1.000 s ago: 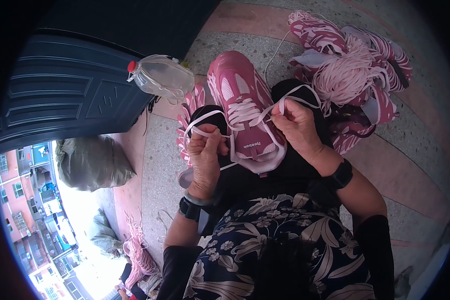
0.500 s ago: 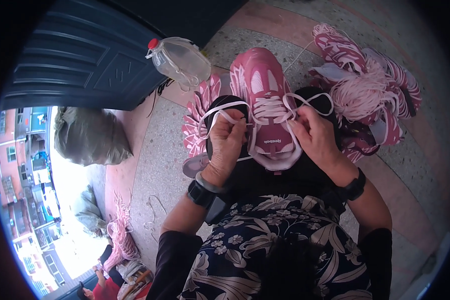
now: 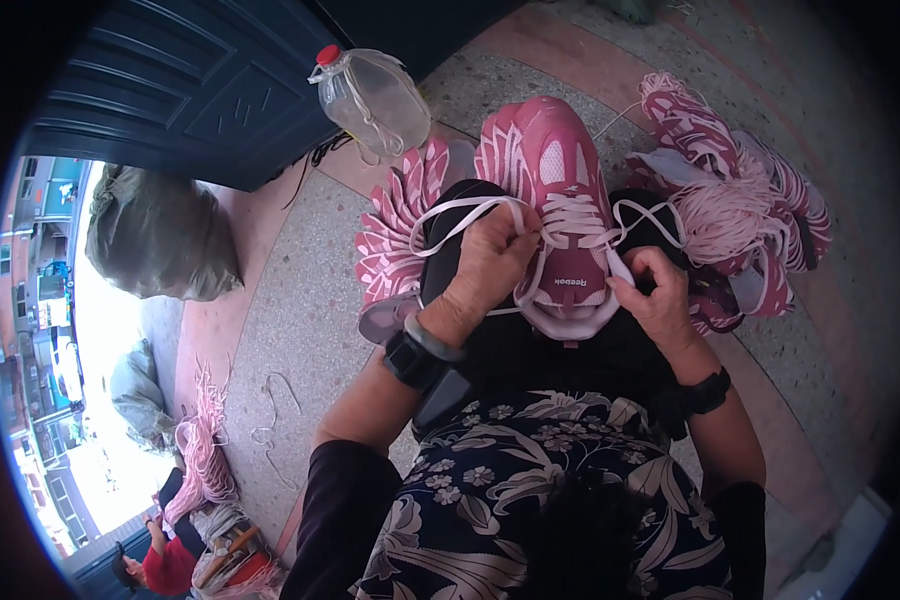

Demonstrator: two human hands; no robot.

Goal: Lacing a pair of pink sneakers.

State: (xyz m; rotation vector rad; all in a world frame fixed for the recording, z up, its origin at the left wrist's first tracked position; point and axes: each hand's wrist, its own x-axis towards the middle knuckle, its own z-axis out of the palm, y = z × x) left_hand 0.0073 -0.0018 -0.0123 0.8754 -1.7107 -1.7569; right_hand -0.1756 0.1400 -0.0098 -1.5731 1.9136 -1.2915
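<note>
A pink and white sneaker (image 3: pixel 568 165) rests on my black-clad lap, toe pointing away, with white laces (image 3: pixel 574 212) crossed over its tongue. At its left eyelet edge my left hand (image 3: pixel 492 258) is closed in a pinch on the shoelace; a long loop of it (image 3: pixel 440 210) trails left over my knee. My right hand (image 3: pixel 660 300) pinches the right collar edge of the sneaker beside the tongue. The lace's other end (image 3: pixel 650 215) lies looped over my right knee, apart from the fingers. The fingertips of my left hand are partly hidden.
Pink shoe pieces (image 3: pixel 388 235) fan out at my left knee. To the right lie more pink sneakers (image 3: pixel 685 125) with a bundle of pale laces (image 3: pixel 730 215). A clear plastic jug (image 3: pixel 375 105) with a red cap stands near the dark door (image 3: pixel 170 85). A large sack (image 3: pixel 160 235) and another person (image 3: pixel 165 565) are at left.
My left hand has moved right, up against the sneaker's eyelets. My right hand has come down from the upper eyelets and lace to the collar edge. The view has shifted slightly.
</note>
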